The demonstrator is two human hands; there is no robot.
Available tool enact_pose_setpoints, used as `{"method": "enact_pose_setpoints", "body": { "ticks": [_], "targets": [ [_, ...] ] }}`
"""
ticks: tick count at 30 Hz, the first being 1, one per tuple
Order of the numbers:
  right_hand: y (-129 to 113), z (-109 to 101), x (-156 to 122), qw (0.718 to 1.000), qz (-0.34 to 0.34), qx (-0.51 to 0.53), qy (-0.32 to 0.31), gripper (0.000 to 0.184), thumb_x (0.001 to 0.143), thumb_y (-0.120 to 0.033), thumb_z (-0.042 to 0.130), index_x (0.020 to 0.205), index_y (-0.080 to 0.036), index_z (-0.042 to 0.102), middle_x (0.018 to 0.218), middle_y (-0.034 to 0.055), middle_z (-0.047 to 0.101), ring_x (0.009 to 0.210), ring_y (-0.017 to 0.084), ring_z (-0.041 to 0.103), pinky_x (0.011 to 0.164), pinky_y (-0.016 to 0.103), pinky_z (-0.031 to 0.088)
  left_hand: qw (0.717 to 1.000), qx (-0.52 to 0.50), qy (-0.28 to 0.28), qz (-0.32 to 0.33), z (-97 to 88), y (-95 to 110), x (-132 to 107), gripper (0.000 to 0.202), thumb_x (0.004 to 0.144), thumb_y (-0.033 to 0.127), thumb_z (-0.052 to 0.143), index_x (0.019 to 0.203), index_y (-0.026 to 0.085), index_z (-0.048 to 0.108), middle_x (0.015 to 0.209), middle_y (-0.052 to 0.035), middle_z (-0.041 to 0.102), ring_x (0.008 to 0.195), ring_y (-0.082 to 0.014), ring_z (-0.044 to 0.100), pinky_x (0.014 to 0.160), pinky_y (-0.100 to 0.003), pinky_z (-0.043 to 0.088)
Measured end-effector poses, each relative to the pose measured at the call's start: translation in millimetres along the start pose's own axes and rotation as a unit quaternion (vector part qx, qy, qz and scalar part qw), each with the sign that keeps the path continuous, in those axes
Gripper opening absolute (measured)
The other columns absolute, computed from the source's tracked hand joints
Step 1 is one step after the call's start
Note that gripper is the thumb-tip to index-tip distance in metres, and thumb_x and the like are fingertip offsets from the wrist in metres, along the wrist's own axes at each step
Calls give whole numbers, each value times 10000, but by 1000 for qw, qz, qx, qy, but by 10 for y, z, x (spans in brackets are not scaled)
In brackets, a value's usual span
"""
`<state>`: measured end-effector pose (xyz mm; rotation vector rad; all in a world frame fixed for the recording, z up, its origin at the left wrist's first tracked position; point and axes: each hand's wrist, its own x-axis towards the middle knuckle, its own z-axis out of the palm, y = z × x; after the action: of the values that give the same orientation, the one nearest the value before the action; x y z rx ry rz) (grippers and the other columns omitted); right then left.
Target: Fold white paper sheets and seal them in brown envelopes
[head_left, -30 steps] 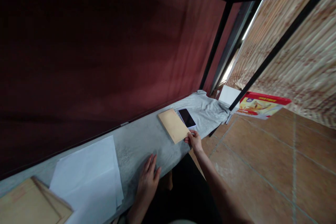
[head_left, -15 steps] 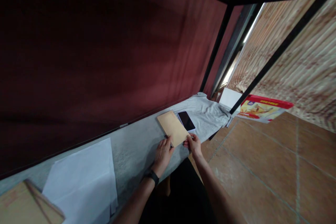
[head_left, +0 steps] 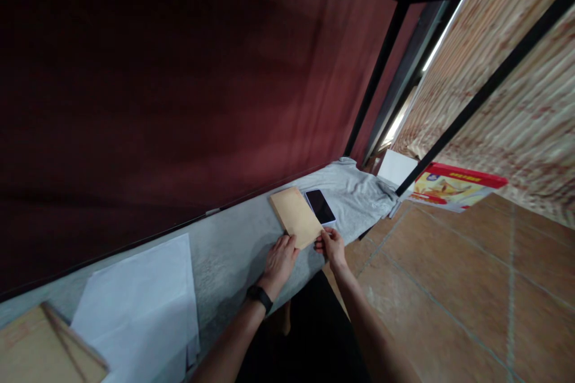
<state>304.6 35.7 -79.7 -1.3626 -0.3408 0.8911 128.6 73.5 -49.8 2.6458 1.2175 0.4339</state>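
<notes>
A tan envelope (head_left: 295,215) lies on a grey cloth-covered ledge (head_left: 233,251). My left hand (head_left: 281,257) grips its near left corner, fingers curled at the edge. My right hand (head_left: 330,244) pinches its near right corner. A black-screened phone (head_left: 320,206) lies flat just right of the envelope, apart from both hands. A dark watch sits on my left wrist.
White paper sheets (head_left: 144,299) lie on the ledge at the left, with brown envelopes (head_left: 40,350) at the far left. A dark red curtain (head_left: 179,84) backs the ledge. A red-and-yellow box (head_left: 453,185) and a white sheet (head_left: 395,166) sit right, beyond a black frame post, above tiled floor.
My left hand moved from lying flat on the ledge up to the envelope's near left corner. My right hand stayed on the near right corner.
</notes>
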Motion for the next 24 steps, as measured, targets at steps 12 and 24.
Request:
{"method": "enact_pose_setpoints", "body": {
  "ticks": [12,24],
  "targets": [
    [6,-136,-219,992,-79,-98,4,227,779,-434,645,822,-228,562,694,-33,621,595,136,596,549,235,488,979,-144,97,-105,-88,-574,440,352,953,221,498,1285,159,597,1255,-131,654,1200,-250,598,1048,-385,468],
    [62,-226,-293,870,-282,-383,-129,236,814,-133,457,806,-223,676,879,45,653,866,201,618,817,316,475,960,-180,80,-201,-38,-1291,1481,413,931,156,485,1320,94,608,1338,-171,645,1215,-236,625,1047,-336,459]
  ]
}}
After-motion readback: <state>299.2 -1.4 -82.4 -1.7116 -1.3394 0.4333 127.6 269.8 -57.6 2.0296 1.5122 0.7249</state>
